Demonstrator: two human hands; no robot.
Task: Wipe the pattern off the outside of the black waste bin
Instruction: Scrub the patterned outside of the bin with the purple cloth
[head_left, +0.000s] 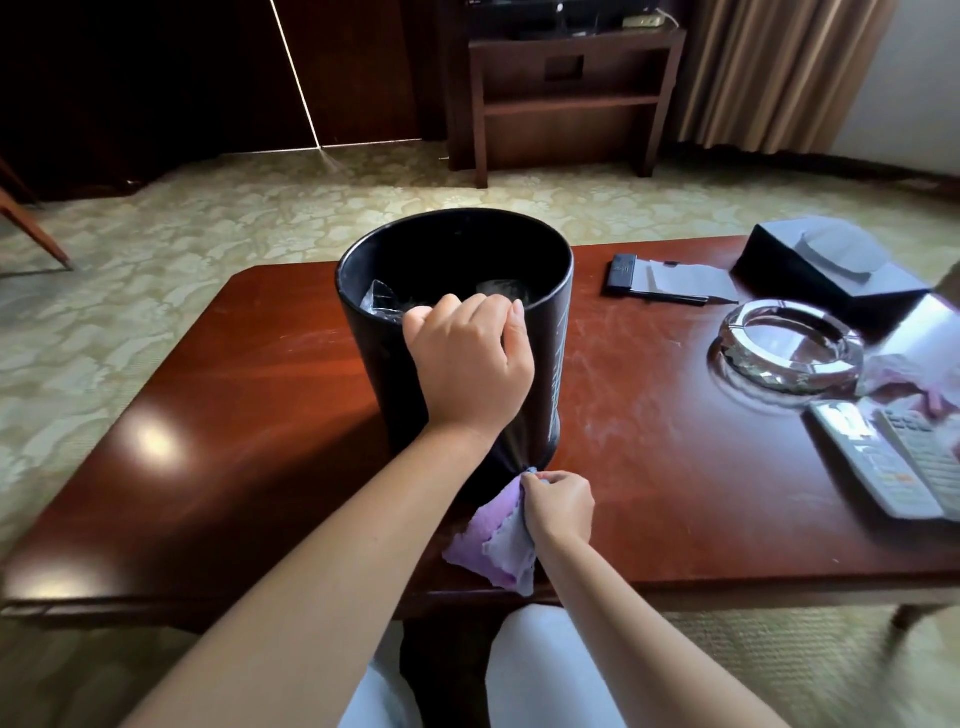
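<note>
The table (260, 415) spreads out under both hands, dark red wood with a shine. The black bin (384, 332) stands upright on it, directly under the left hand (467, 358), whose fingers curl over the near rim and grip it. Pale line markings (561, 353) run down the bin's outer wall, just right of that hand. Well to the right of both hands sit a dark tissue box (810, 270), a glass ashtray (789, 343) and two remotes (893, 462). The right hand (561, 506) clutches a purple cloth (498, 540), pressing it against the bin's base, below the left wrist.
</note>
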